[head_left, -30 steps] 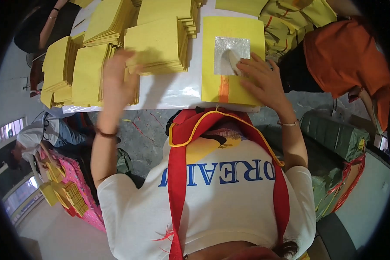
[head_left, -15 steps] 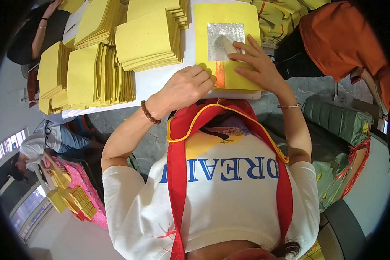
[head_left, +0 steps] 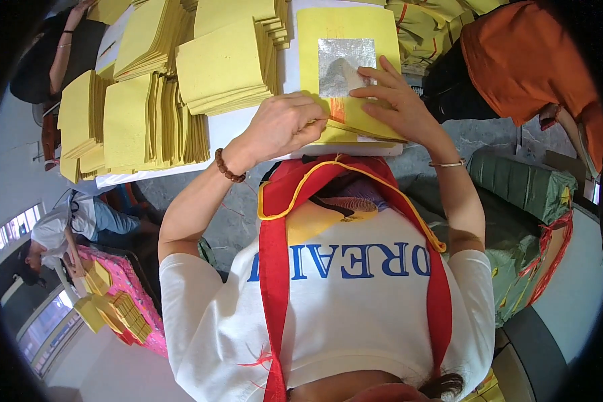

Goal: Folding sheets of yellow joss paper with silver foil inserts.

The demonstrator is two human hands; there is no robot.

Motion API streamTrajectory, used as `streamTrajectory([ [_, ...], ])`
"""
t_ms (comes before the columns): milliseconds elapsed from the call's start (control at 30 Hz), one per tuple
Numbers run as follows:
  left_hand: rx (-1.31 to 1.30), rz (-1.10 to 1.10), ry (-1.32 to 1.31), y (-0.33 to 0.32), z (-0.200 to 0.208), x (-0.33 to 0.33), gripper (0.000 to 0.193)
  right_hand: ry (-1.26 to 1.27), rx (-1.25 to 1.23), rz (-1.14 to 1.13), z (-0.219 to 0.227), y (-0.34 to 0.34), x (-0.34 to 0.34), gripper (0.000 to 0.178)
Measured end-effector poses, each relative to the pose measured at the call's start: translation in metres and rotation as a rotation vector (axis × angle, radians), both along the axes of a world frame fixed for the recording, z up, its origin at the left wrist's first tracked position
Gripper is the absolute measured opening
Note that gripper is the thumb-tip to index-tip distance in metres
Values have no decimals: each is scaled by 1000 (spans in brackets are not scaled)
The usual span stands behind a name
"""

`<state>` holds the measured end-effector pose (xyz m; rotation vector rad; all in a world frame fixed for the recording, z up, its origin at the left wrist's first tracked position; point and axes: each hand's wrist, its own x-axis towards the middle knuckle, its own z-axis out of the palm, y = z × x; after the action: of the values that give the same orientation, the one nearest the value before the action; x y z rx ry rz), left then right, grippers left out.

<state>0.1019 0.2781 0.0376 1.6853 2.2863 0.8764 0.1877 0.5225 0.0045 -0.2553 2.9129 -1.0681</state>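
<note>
In front of me lies a pile of yellow joss paper, its top sheet (head_left: pixel 315 30) bearing a silver foil square (head_left: pixel 335 57) with an orange-red streak below it. My left hand (head_left: pixel 285 127) is closed in a pinch on the near left part of that sheet, whose near edge is raised off the paper underneath (head_left: pixel 382 142). My right hand (head_left: pixel 398 100) rests on the right side of the sheet, fingers spread, their tips over the foil's edge. It grips nothing.
Stacks of folded yellow paper (head_left: pixel 221 63) crowd the white table (head_left: pixel 238 127) at left. Yellow bundles (head_left: pixel 422 33) lie beyond my right hand. A person in orange (head_left: pixel 529 57) is at right, near green wrapped bales (head_left: pixel 516 184). Another person (head_left: pixel 60 221) works at far left.
The sheet's near edge has come up and bent away from me, with my left hand pinching it. The top sheet has shifted slightly toward me. My right hand has barely moved.
</note>
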Motion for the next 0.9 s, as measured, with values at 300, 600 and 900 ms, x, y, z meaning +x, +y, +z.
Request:
streamTrajectory([
  [300,-102,72,-448,3,5,-15,14,-141,-174,57,9,13,-4,34],
  [600,-124,127,-876,-2,-14,-29,17,-304,-548,66,21,24,-4,64],
  [900,-178,95,-923,-1,-14,-36,18,-317,-557,92,19,33,-6,85],
])
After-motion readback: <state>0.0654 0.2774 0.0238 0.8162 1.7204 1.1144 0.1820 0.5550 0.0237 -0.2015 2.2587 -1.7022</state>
